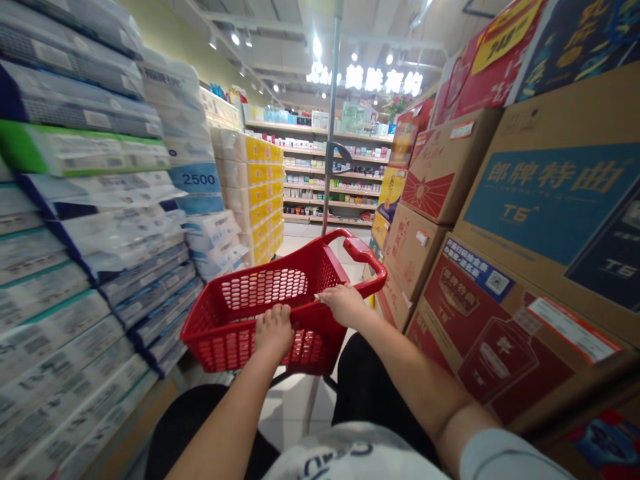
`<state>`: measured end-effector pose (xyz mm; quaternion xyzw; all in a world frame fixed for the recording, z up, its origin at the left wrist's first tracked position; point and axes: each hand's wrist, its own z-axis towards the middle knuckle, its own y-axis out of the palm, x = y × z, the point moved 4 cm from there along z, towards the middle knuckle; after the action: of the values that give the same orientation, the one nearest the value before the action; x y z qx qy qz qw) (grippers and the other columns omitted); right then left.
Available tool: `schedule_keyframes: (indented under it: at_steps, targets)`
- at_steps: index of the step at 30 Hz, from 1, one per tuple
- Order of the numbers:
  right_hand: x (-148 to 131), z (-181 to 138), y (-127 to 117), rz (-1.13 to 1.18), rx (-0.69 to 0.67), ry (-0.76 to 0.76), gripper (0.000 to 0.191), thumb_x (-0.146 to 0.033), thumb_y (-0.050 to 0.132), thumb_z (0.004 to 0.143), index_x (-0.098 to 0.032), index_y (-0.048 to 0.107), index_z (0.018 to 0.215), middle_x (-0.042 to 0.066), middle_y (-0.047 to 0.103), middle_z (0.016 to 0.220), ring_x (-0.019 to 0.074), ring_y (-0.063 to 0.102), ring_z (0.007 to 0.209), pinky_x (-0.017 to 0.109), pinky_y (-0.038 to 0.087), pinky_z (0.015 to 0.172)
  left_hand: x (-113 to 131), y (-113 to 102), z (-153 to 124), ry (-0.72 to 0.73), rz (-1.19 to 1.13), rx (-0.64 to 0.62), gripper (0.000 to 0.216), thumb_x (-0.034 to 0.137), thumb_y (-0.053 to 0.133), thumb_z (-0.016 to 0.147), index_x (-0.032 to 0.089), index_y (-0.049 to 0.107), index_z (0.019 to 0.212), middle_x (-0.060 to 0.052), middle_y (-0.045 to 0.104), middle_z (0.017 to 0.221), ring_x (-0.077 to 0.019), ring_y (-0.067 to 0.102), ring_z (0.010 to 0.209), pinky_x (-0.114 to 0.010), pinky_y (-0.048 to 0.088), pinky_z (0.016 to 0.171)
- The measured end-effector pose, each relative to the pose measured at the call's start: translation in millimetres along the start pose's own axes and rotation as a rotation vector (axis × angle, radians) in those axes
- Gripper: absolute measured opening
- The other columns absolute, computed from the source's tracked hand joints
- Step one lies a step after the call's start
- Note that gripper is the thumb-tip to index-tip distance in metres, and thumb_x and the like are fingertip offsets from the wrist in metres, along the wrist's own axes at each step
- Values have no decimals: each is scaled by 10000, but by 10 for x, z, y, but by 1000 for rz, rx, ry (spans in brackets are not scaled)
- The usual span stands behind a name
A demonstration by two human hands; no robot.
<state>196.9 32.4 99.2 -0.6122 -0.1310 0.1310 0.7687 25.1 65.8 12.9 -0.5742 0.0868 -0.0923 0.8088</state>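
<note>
Both grips closed on the red basket (235, 320)'s near rim: my left hand (273, 331), my right hand (344, 304).

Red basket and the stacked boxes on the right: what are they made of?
Red basket: looks like moulded plastic, glossy, with perforated mesh walls and a solid rim; both hands, left hand and right hand, grip that rim. Boxes: apparently corrugated cardboard, matte brown with red and blue printed panels and folded edges.
</note>
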Motion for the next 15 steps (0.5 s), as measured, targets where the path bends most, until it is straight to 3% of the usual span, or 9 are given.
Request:
schedule_keyframes:
  at_steps: [3, 11, 15]
  targets:
    - [27, 6, -47, -8, -20, 17, 382, -149, 511, 812, -245, 627, 1164, 58, 665, 1143, 201, 567, 1074, 338, 354, 929, 8, -10, 6, -3, -2, -12, 407, 353, 434, 857, 155, 475, 1210, -150, 504, 1189, -288, 447, 1032, -412, 284, 912]
    - [26, 76, -23, 29, -67, 29, 300, -230, 421, 907, -272, 676, 1060, 41, 709, 1005, 186, 628, 942, 290, 409, 835, 27, -34, 22, 1, 1, -47, 415, 314, 422, 860, 145, 466, 1237, -163, 509, 1172, -292, 454, 1035, -407, 282, 899]
    - [-179, 117, 122, -68, -7, -67, 348, -196, 470, 864, -198, 606, 1185, 100, 641, 1172, 226, 587, 1022, 360, 389, 890, 57, -40, 27, -11, 20, -65, 424, 282, 408, 866, 127, 454, 1258, -167, 509, 1175, -291, 454, 1047, -401, 278, 906]
